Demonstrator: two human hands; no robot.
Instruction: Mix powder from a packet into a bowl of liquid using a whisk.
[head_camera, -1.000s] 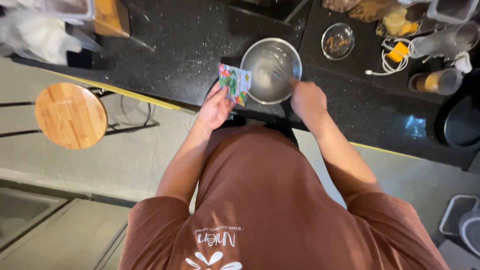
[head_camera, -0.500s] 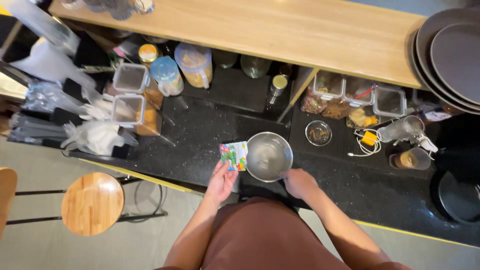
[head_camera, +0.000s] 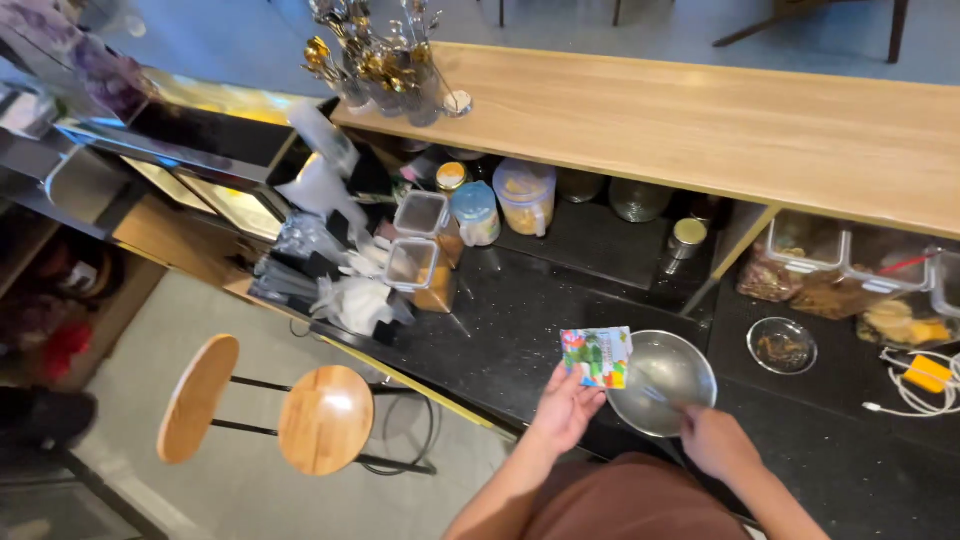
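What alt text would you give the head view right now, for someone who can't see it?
Seen from above, a person's left hand holds a colourful packet beside a steel bowl on a black counter, while the right hand is at the bowl's near rim. Jars and containers sit under a wooden shelf; a wooden stool stands at left.

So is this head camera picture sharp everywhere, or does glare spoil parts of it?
Head view: the metal bowl shows soft glare; the colourful packet in the left hand is slightly blurred; the edges bend like a wide lens, and the left corners fall dark.
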